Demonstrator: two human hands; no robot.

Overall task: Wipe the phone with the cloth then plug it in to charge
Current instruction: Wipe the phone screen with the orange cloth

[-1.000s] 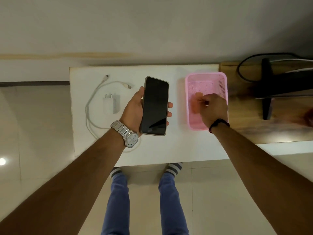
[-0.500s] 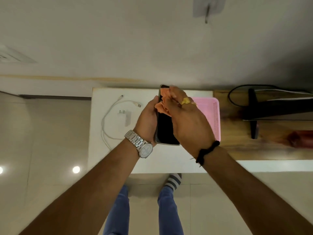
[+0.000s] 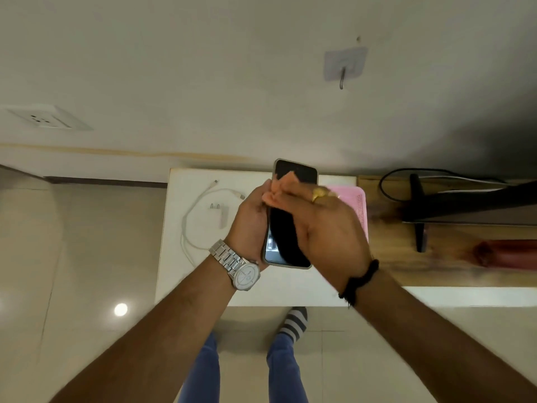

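My left hand [image 3: 250, 219] grips a black phone [image 3: 283, 237] by its left edge and holds it up over the white table [image 3: 200, 274], screen facing me. My right hand [image 3: 325, 228] lies across the screen and presses a small orange cloth [image 3: 280, 189] against its upper part; most of the cloth is hidden under the fingers. A white charging cable [image 3: 193, 216] and a white plug adapter [image 3: 222, 213] lie on the table to the left of the phone. A white wall socket [image 3: 43, 119] sits on the wall at the far left.
A pink plastic basket [image 3: 361, 205] stands on the table behind my right hand. To the right is a wooden surface [image 3: 406, 263] with a black monitor stand [image 3: 418, 210], black cables and a dark red object [image 3: 505, 254]. A wall hook [image 3: 343, 71] hangs above.
My right hand left the pink basket with the orange cloth and came onto the phone screen. My left hand raised the phone, and my head tilted up toward the wall.
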